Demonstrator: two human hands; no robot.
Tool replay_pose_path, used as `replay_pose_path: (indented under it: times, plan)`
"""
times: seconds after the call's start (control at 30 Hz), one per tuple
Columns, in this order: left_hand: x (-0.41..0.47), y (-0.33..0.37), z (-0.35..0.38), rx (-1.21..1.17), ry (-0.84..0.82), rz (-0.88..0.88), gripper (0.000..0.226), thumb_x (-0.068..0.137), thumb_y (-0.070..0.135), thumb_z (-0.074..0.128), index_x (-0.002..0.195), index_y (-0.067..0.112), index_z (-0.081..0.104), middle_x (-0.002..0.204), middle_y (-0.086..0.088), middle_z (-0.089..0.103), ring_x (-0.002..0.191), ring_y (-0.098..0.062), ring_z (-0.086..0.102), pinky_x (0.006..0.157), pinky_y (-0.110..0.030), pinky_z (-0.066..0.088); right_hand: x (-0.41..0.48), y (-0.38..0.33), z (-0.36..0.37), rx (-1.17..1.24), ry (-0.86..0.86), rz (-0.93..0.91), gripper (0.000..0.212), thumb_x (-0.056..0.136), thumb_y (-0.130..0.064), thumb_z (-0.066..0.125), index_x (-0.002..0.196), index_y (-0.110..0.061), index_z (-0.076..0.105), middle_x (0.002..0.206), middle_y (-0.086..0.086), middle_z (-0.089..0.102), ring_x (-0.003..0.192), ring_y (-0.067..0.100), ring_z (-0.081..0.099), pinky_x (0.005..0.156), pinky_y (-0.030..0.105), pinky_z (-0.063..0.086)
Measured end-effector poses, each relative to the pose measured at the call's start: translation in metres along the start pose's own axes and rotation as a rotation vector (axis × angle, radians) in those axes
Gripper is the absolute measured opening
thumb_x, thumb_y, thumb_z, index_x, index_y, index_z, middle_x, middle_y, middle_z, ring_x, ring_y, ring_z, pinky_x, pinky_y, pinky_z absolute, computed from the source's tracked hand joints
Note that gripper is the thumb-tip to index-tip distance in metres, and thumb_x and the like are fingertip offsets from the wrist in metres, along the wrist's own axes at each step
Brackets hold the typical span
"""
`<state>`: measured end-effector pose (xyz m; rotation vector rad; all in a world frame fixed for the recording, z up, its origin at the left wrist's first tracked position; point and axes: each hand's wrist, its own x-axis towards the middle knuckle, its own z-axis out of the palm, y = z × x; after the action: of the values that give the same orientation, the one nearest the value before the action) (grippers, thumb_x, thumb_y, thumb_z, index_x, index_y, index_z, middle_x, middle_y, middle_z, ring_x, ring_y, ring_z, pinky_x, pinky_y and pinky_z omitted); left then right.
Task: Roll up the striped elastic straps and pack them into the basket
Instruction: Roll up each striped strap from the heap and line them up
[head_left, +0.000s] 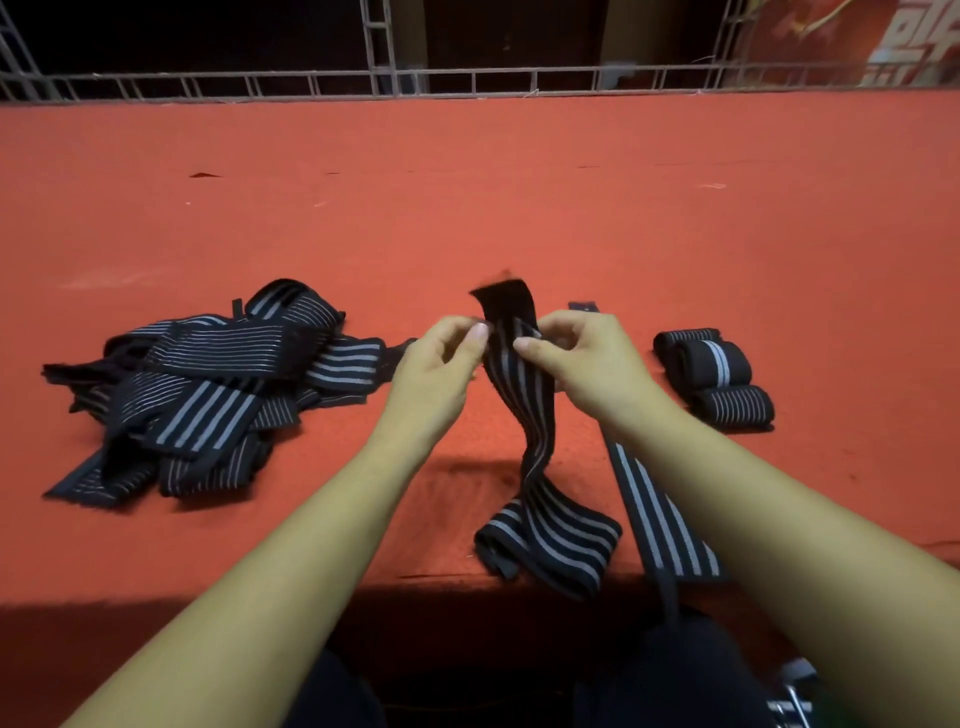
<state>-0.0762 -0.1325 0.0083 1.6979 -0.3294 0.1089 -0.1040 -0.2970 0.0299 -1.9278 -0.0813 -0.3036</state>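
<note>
1. The left hand (441, 364) is bare, and its thumbnail (480, 332) is short and rounded with a pale sheen.
2. The right hand (587, 364) is bare too, and its thumb has a similar short, pale nail.
3. The left forearm (291, 551) is uncovered along its whole visible length, from the wrist to the near left corner. It is smooth and widens toward the near edge.
4. The right forearm (753, 519) is likewise uncovered, from the wrist to the near right edge.
5. Dark fabric (675, 670) covers the lap between the forearms at the near edge. It is black or nearly so, and too dim to tell what garment it is.
</note>
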Motion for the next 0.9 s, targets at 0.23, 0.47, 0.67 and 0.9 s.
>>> replay_pose_path:
  times: [0.23, 0.47, 0.67, 0.9]
  plan:
    - [-0.024, -0.007, 0.01, -0.13, -0.456, -0.124, 0.027, 0.091, 0.012, 0.068, 0.117, 0.015, 0.066, 0.112, 0.004, 0.074, 0.104, -0.008, 0.068, 0.09, -0.023, 0.052, 0.021, -0.01, -0.034, 0.441, -0.11, 0.227, 0.007, 0.093, -0.011, 0.067, 0.097, -0.006, 0.068, 0.09, 0.007, 0.073, 0.078, 0.017, 0.07, 0.069, 0.029, 0.058]
    - [-0.012, 0.003, 0.026, -0.345, -0.18, -0.234, 0.007, 0.093, 0.003, 0.064, 0.091, 0.009, 0.061, 0.077, -0.005, 0.073, 0.066, -0.013, 0.067, 0.06, -0.023, 0.054, 0.01, 0.003, -0.059, -0.13, -0.092, 0.024, 0.018, 0.092, 0.0, 0.064, 0.102, -0.006, 0.076, 0.063, -0.014, 0.069, 0.054, -0.004, 0.059, 0.058, 0.013, 0.046]
    - [0.001, 0.008, 0.034, -0.221, -0.032, -0.223, 0.008, 0.09, 0.015, 0.072, 0.089, 0.013, 0.064, 0.087, -0.011, 0.072, 0.075, -0.019, 0.068, 0.067, -0.03, 0.053, -0.002, 0.004, -0.057, 0.26, -0.197, 0.322, 0.026, 0.1, -0.037, 0.055, 0.092, -0.014, 0.065, 0.063, -0.001, 0.06, 0.046, 0.015, 0.033, 0.044, 0.023, 0.021]
    - [-0.007, 0.012, 0.04, -0.275, -0.15, -0.249, 0.027, 0.088, 0.031, 0.074, 0.097, 0.014, 0.055, 0.087, -0.008, 0.069, 0.076, -0.021, 0.068, 0.069, -0.035, 0.053, 0.009, 0.002, -0.062, 0.188, -0.149, 0.216, 0.014, 0.087, -0.009, 0.074, 0.098, -0.006, 0.065, 0.071, 0.009, 0.052, 0.057, 0.015, 0.033, 0.045, 0.025, 0.019]
